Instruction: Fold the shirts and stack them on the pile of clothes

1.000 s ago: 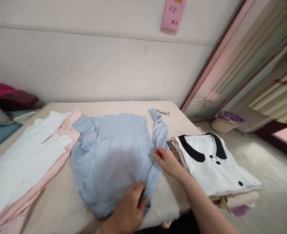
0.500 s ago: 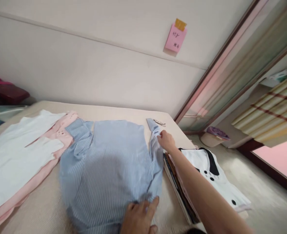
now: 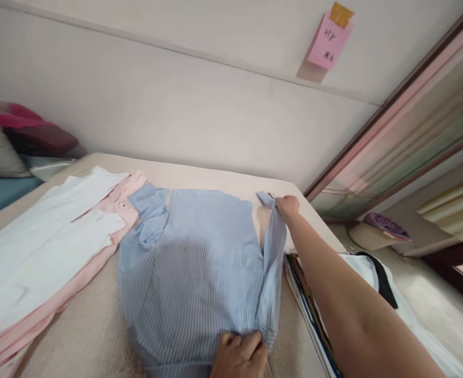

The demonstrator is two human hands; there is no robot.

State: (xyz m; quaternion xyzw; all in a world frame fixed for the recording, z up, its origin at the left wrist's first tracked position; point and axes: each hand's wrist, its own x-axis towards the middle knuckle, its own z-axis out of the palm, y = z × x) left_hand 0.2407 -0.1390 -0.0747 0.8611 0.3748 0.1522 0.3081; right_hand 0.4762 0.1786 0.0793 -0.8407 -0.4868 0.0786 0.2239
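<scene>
A light blue striped shirt [image 3: 192, 262] lies spread on the beige table [image 3: 77, 336]. My right hand [image 3: 287, 208] reaches far forward and pinches the cuff end of the shirt's right sleeve [image 3: 273, 262], lifting it a little off the table. My left hand [image 3: 241, 357] sits at the bottom edge of the view, fingers closed on the shirt near where the sleeve meets the body. The sleeve runs as a narrow strip between my two hands.
White and pink garments [image 3: 46, 252] lie flat at the left of the table. A stack of folded clothes [image 3: 314, 315], topped by a white piece with a black collar [image 3: 385, 283], sits at the right under my forearm. Cushions [image 3: 27, 136] are far left. A pink note [image 3: 328, 42] hangs on the wall.
My right hand slid from the middle of the sleeve up to its cuff end and raised it. My left hand stayed gripping the lower part. The camera tilted and shifted.
</scene>
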